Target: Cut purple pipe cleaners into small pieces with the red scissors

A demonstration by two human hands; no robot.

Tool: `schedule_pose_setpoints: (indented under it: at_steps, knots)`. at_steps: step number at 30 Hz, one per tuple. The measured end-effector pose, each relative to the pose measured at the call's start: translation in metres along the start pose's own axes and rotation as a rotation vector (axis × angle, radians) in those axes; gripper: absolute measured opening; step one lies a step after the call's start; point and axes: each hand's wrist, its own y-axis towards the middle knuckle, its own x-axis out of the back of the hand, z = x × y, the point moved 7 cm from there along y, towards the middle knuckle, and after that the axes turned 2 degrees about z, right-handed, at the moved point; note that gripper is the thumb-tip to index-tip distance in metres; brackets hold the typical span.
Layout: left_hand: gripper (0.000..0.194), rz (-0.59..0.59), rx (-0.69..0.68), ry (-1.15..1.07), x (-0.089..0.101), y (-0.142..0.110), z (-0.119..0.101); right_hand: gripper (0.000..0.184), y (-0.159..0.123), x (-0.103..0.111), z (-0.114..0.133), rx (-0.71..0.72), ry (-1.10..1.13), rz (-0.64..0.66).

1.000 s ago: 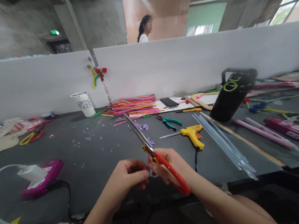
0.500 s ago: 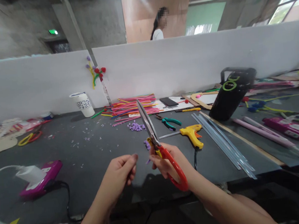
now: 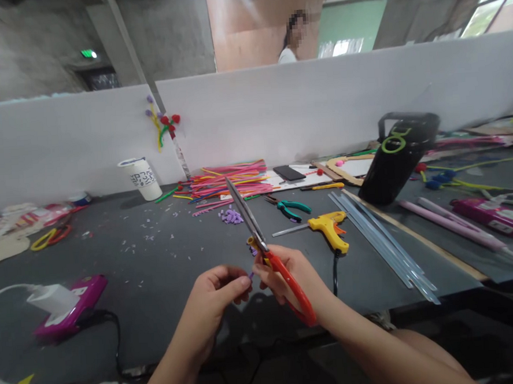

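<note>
Head view: fluffy pink-red pipe-cleaner bundle [image 3: 230, 181], teal-handled pliers [image 3: 296, 207], yellow plastic glue gun [image 3: 329, 229] beyond hands; small purple scrap pile [image 3: 230, 217] just beside blades. Red-handled steel scissors [image 3: 253, 226] above dark smooth tabletop [image 3: 158, 290], long axis slanting, tips pointing forward-left. Right hand [image 3: 290, 274] curled round handle; left hand [image 3: 223, 289] pinching tiny purple strip [image 3: 251, 276].

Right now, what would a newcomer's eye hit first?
The red scissors, mid-picture in the right hand. Next, the yellow glue gun to their right and the big black bottle farther right. Then the pile of mostly pink stems, beyond the scissors.
</note>
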Motion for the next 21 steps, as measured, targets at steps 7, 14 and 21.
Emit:
schedule_pose_setpoints:
  at_steps: [7, 14, 21]
  knots:
    - [0.014, -0.047, -0.049, 0.102, 0.01, 0.004, -0.003, 0.025, 0.007, 0.018, 0.0, 0.005, 0.018, -0.111]
    - [0.014, -0.159, -0.33, 0.96, 0.011, 0.032, -0.026, 0.026, 0.03, 0.038, -0.018, 0.023, -0.041, -0.158]
    - [0.014, -0.067, -0.353, 1.166, -0.004, 0.077, -0.01, 0.028, 0.035, 0.047, -0.024, -0.004, -0.075, -0.193]
